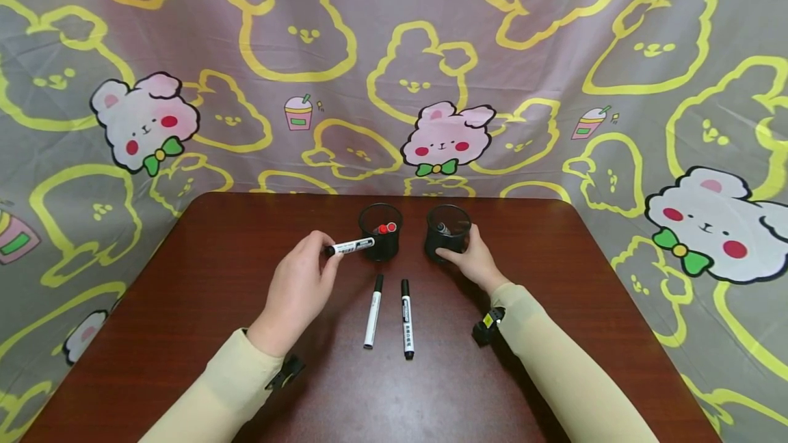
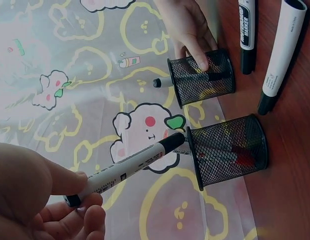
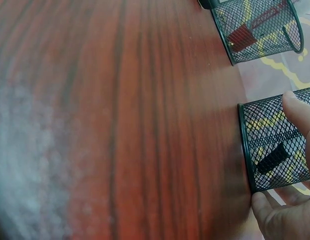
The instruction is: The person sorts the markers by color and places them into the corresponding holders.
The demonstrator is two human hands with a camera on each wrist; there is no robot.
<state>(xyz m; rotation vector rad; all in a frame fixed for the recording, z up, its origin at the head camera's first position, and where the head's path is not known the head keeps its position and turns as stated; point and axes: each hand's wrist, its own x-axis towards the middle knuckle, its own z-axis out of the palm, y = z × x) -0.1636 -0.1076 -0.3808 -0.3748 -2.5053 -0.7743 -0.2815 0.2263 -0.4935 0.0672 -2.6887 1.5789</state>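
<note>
My left hand [image 1: 298, 292] pinches a white whiteboard marker [image 1: 352, 247] by one end. The marker's black cap [image 2: 173, 142] points at the rim of the left black mesh pen holder [image 2: 229, 152]. Red marker ends [image 1: 388, 228] show inside that holder. My right hand [image 1: 479, 260] grips the side of the right mesh pen holder [image 1: 434, 249], thumb in front and fingers around the far side. A black-ended marker [image 2: 157, 83] leans in this holder and sticks out above its rim. Both holders stand upright on the table.
Two more white markers with black caps lie on the brown wooden table [image 1: 246, 333] in front of the holders: a left one [image 1: 372, 316] and a right one [image 1: 408, 320]. A patterned cloth [image 1: 345, 33] hangs behind and beside the table.
</note>
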